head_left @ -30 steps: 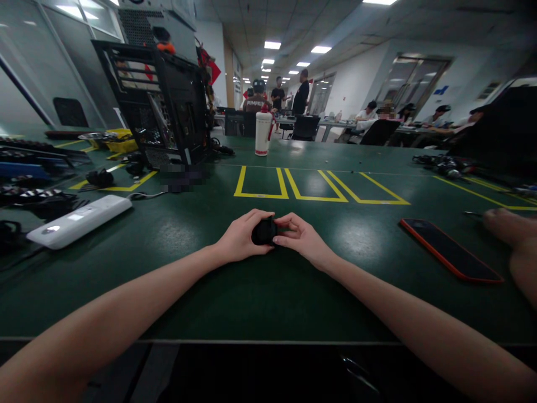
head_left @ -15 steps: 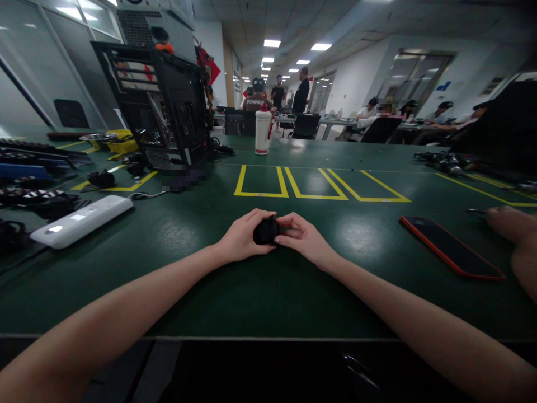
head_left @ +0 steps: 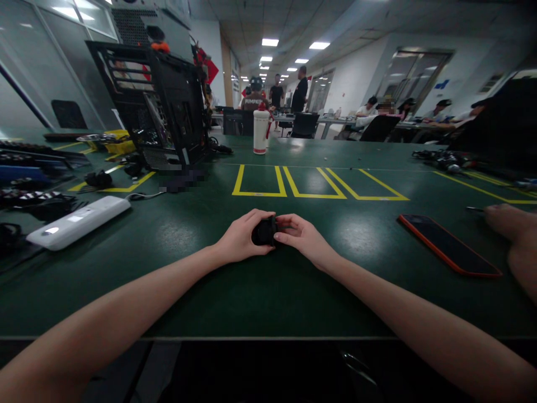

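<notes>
A small black object [head_left: 264, 231] is between my two hands, low over the green table [head_left: 268, 302]. My left hand [head_left: 243, 238] is wrapped round its left side, thumb below and fingers above. At its right edge is my right hand [head_left: 300, 238], with thumb and fingertips closed on the rim. What the object is cannot be made out. Behind my hands, yellow tape outlines [head_left: 260, 194] mark the tabletop.
To the right lies an orange-edged phone [head_left: 448, 246], with another person's hand [head_left: 509, 221] beyond it. A white power strip [head_left: 79, 223], a black computer case [head_left: 161, 106] and cables stand left. A white cup [head_left: 260, 132] is at the back.
The view has shifted slightly. Both hands stay round the black object, which looks slightly turned.
</notes>
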`<state>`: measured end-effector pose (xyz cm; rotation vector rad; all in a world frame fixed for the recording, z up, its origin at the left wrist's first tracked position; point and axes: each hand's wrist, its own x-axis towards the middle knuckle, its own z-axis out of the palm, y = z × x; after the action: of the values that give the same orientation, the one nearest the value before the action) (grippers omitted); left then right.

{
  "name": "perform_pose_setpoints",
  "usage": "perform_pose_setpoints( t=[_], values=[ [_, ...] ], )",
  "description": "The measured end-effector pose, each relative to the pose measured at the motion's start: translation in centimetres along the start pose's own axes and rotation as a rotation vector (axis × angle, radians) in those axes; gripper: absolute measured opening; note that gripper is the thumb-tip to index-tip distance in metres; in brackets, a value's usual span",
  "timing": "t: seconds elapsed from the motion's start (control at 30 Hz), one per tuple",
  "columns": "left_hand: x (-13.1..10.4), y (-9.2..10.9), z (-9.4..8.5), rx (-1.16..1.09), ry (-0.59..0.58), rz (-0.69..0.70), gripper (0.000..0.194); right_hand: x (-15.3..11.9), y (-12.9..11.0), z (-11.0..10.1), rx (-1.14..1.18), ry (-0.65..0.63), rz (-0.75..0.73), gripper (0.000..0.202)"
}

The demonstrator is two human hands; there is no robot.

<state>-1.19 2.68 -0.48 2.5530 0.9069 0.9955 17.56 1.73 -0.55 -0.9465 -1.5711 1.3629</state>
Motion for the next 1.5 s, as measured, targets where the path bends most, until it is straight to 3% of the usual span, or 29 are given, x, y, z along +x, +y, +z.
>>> perform_pose_setpoints(
  t=[0.13, 0.4, 0.6, 0.8, 0.97, 1.1, 1.33, 1.5],
  values=[
    [-0.02, -0.01, -0.03, 0.000, 0.005, -0.001, 0.060, -0.08, 0.05, -0.16, 0.001, -0.050, -0.034, 0.028],
    [-0.02, 0.03, -0.02, 0.009, 0.009, -0.003, 0.061, -0.18, -0.38, 0.15, -0.005, -0.004, -0.067, 0.017],
    [0.03, 0.01, 0.07, 0.004, 0.014, 0.013, 0.059, -0.21, -0.39, 0.14, -0.005, 0.005, -0.015, 0.030],
    [-0.01, 0.07, 0.07, 0.012, 0.013, 0.006, 0.060, -0.45, -0.46, 0.18, 0.024, -0.032, -0.048, 0.030],
    [0.02, 0.14, 0.06, 0.010, 0.010, 0.004, 0.060, -0.36, -0.61, 0.32, 0.002, 0.021, -0.054, 0.019],
    [0.06, 0.26, 0.01, 0.002, 0.005, 0.002, 0.060, -0.20, -0.66, 0.26, -0.006, 0.052, -0.027, 0.027],
    [0.04, 0.40, -0.08, 0.001, 0.017, -0.002, 0.059, -0.52, -0.72, 0.03, -0.029, -0.030, -0.025, 0.029],
    [0.06, 0.34, -0.02, 0.005, 0.009, -0.004, 0.060, -0.58, -0.73, 0.12, -0.003, -0.008, -0.023, 0.022]
  ],
)
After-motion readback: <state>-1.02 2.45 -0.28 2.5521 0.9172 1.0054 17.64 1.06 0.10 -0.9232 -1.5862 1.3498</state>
